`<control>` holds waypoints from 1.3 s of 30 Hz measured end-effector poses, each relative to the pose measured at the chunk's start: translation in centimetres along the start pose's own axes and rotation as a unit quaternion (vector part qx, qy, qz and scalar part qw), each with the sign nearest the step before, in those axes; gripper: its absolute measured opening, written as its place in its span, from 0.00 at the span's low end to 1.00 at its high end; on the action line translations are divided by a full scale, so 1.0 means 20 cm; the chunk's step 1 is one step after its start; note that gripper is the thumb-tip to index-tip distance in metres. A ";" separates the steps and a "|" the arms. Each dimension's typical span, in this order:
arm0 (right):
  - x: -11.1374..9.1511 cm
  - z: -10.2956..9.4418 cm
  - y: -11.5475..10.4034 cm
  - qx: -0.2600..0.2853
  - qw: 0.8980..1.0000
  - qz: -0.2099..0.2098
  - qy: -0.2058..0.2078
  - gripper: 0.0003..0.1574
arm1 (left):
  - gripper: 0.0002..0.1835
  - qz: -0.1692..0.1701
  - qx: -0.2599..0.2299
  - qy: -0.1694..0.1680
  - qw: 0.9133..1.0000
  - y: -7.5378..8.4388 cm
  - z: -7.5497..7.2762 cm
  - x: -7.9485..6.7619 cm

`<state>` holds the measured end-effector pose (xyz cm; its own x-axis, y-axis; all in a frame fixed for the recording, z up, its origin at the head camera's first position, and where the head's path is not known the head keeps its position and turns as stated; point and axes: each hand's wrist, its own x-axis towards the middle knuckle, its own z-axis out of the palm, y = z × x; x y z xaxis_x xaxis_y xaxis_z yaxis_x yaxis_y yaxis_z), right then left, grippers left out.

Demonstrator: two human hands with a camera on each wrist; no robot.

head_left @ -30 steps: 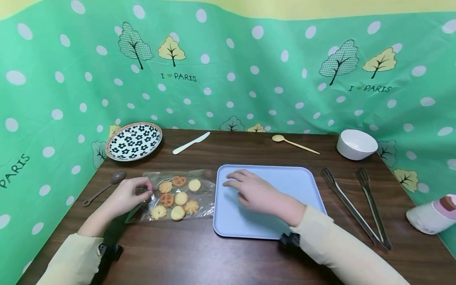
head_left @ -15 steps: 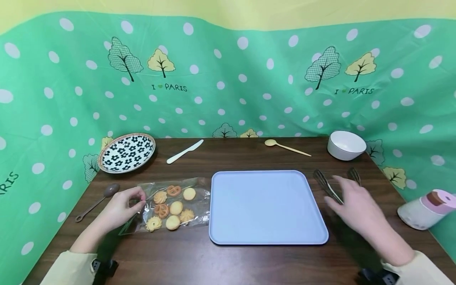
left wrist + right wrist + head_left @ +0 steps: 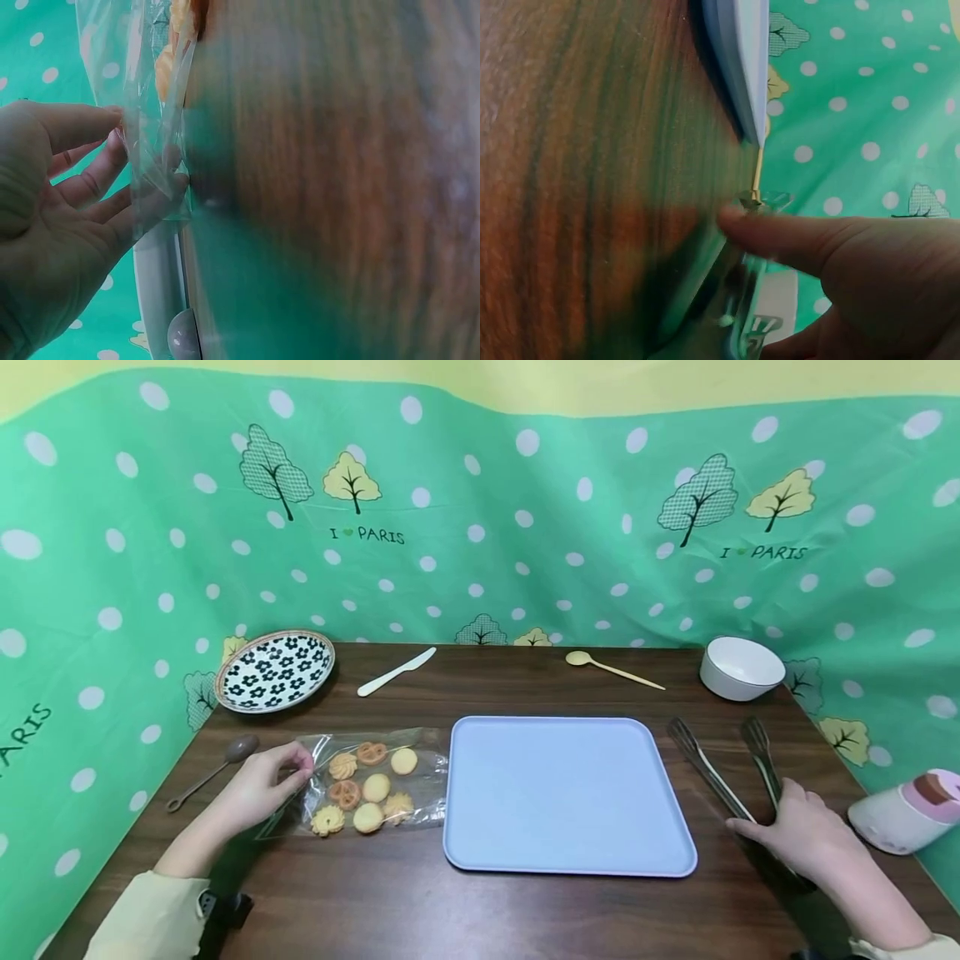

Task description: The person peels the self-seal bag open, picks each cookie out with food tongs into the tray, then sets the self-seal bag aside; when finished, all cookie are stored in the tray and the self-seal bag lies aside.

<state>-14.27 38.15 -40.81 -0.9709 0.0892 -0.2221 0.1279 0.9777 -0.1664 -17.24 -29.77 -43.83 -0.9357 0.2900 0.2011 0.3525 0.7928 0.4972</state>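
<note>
My left hand [image 3: 258, 789] pinches the left edge of a clear plastic bag [image 3: 429, 777] lying flat on the table. Several cookies [image 3: 377, 788], round, swirled and pretzel-shaped, are inside it. In the left wrist view, thumb and fingers of the left hand [image 3: 67, 187] meet at the thin film of the bag [image 3: 142, 157]. On the right, my right hand [image 3: 813, 835] is round the spread arms of metal tongs [image 3: 712, 772], close to their joined end. Its thumb lies at the left arm, the fingers about the right one. The right wrist view shows the thumb [image 3: 780, 238] straight beside the tongs [image 3: 739, 300].
A blue tray [image 3: 566, 793] lies between bag and tongs. Behind stand a flowered plate [image 3: 276, 672], a white knife [image 3: 397, 672], a yellow spoon [image 3: 615, 669] and a white bowl [image 3: 738, 672]. A brown spoon [image 3: 210, 772] is at left, a pink-topped bottle [image 3: 900, 814] at right.
My right hand has moved right from above the tray, over the tongs, and down to their near part. The left hand stays at the bag's edge.
</note>
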 end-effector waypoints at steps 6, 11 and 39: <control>0.01 -0.01 0.02 0.002 0.999 -0.026 0.028 0.58 | 0.08 0.002 -0.006 -0.005 1.000 0.01 0.00 0.00; 0.00 -0.01 -0.05 0.062 0.987 -0.088 0.116 0.49 | 0.10 0.010 -0.007 0.000 1.000 0.02 -0.01 0.01; 0.06 0.12 -1.10 0.018 0.905 -0.413 0.097 0.24 | 0.08 0.001 -0.017 -0.003 1.000 0.00 -0.01 0.00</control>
<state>-17.75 16.36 -39.64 -0.7544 -0.6354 0.1645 -0.6558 0.7191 -0.2300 -17.23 -29.78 -43.66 -0.9347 0.2955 0.1976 0.3554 0.7733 0.5250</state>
